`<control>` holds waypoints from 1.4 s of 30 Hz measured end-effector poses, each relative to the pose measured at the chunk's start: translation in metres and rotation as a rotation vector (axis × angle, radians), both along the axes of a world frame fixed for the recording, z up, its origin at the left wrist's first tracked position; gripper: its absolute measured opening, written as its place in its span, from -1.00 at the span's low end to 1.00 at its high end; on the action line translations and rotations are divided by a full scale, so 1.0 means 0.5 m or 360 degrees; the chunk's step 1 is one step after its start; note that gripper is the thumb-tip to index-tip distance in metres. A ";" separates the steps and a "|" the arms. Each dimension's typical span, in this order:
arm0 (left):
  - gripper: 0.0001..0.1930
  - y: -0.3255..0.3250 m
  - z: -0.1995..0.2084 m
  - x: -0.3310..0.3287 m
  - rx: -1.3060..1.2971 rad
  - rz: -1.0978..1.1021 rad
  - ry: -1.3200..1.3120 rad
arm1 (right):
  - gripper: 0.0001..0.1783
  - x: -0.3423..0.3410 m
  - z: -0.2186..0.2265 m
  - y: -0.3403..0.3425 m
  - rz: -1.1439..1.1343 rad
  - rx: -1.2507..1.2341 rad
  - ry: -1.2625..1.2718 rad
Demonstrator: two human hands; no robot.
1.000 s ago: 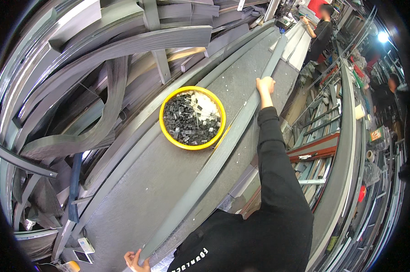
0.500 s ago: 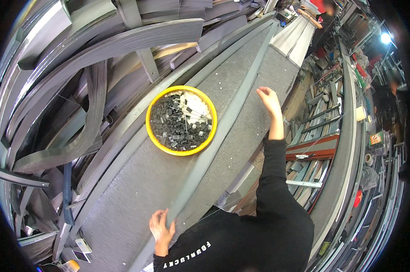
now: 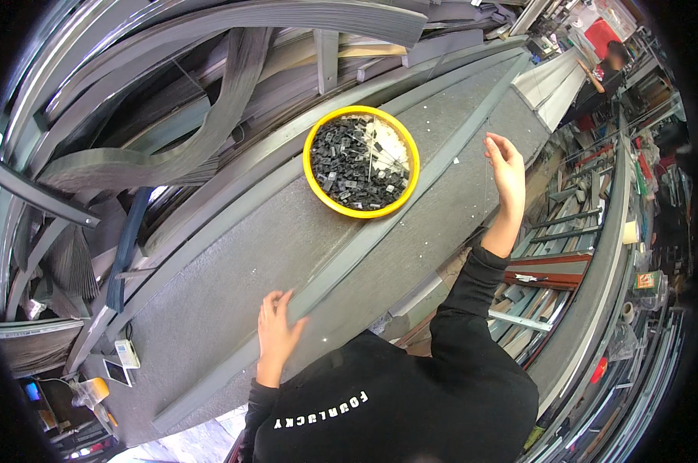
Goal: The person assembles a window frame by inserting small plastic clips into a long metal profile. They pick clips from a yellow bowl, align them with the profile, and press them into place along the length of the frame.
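Note:
A long grey metal bar [image 3: 331, 281] runs diagonally along the dark workbench. My left hand [image 3: 278, 333] is over its near part, fingers spread and thumb held apart; whether the fingertips touch the bar I cannot tell. Farther along and right of the bar, my right hand [image 3: 506, 171] is raised above the bench, its thumb and fingertips brought together. A faint thin line seems to hang from those fingertips, too fine to name. Left of the bar stands a yellow-rimmed bowl [image 3: 362, 213], filled with small black pieces, white bits and several thin rods.
Stacked, bent strips and profiles [image 3: 233, 116] line the left side. A rack of lengths of material [image 3: 550, 262] stands to the right. At the bench's lower left lie a white box [image 3: 127, 354] and a flat device [image 3: 117, 371]. Another person [image 3: 596, 89] is at the far right.
The view has shifted, so the bowl and bar sit farther right and higher. My left thumb has spread away from the fingers at the bar. My right hand stays raised, its fingers more curled.

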State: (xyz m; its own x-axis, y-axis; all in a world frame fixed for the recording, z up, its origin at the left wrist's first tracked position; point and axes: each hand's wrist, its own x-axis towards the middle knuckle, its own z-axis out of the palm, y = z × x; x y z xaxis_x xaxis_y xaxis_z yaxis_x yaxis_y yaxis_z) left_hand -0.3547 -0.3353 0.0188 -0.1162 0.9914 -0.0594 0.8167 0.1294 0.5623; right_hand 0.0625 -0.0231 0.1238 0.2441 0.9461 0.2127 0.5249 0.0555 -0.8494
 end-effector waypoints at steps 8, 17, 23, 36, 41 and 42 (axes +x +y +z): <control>-0.43 -0.117 -0.020 -0.065 0.0177 0.0318 0.0141 | -0.70 0.049 0.023 -0.095 -0.0419 0.0252 0.0090; -0.51 -0.098 -0.036 -0.006 0.0387 0.0226 0.0168 | -0.77 0.080 -0.098 -0.266 -0.0891 0.0355 0.0633; -0.48 -0.064 -0.053 0.012 0.0438 0.0200 0.0140 | -0.77 -0.112 -0.128 -0.218 -0.0151 0.0299 0.0564; -0.48 -0.125 -0.006 -0.088 0.0406 0.0370 0.0023 | -0.59 -0.374 -0.154 -0.011 0.0229 -0.0069 -0.0437; -0.59 -0.304 0.034 -0.247 0.0533 0.1056 0.0220 | -0.59 -0.417 -0.141 -0.102 0.0044 0.0228 -0.0430; -0.63 -0.348 0.041 -0.280 0.0575 0.1237 0.0215 | -0.59 -0.442 -0.146 -0.132 0.0095 0.0335 -0.0348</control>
